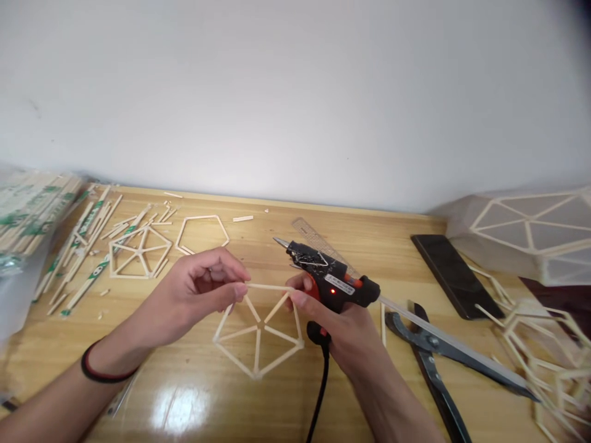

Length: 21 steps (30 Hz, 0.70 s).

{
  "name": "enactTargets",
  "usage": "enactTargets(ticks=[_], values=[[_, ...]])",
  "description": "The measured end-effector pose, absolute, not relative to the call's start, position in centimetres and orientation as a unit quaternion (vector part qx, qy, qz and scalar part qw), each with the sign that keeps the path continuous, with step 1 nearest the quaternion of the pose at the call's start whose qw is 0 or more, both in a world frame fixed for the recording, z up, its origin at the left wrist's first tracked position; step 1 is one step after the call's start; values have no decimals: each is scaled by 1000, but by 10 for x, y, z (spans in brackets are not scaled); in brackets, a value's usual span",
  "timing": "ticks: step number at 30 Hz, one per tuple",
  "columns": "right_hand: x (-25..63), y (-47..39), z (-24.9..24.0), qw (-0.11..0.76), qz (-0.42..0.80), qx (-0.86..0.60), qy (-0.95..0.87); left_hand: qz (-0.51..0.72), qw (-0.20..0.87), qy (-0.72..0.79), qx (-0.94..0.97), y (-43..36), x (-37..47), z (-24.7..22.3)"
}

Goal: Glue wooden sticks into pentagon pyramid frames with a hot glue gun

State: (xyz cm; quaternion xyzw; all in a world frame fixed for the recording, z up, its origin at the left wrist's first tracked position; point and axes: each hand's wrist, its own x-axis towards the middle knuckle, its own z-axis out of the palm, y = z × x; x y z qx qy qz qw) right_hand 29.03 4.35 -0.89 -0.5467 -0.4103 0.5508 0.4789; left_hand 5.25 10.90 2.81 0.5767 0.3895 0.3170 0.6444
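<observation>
My left hand (189,298) pinches the upper left corner of a pentagon frame of wooden sticks (281,362) between thumb and fingers. Inside the pentagon, several spokes run from the corners toward the middle, where small gaps show between their ends. At the upper right corner, the thumb of my right hand (346,329) presses on the frame. That same hand grips a black hot glue gun (339,280), its red light lit and its nozzle pointing up and left. A long glue stick (415,320) sticks out of the gun's back.
At the left lie a finished-looking spoked pentagon (140,252), a stick hexagon (197,217), loose chopsticks (95,237) and a bagged bundle (39,212). Rightward are a ruler (318,240), a phone (455,277), long-handled cutters (431,351), joined stick frames (530,326) and a covered stick structure (530,227).
</observation>
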Motion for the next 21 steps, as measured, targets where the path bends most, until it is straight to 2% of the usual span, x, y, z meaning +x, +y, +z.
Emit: enactTargets(ticks=[6, 12, 16, 21], values=[[288, 45, -8, 472, 506, -584, -425, 277, 588, 403, 644, 111, 55, 28], [281, 47, 2, 337, 481, -642, -493, 277, 387, 424, 771, 115, 46, 45], [275, 46, 4, 317, 504, -605, -528, 211, 270, 396, 852, 95, 35, 65], [269, 44, 1, 317, 481, -601, -554, 143, 265, 376, 877, 54, 16, 44]])
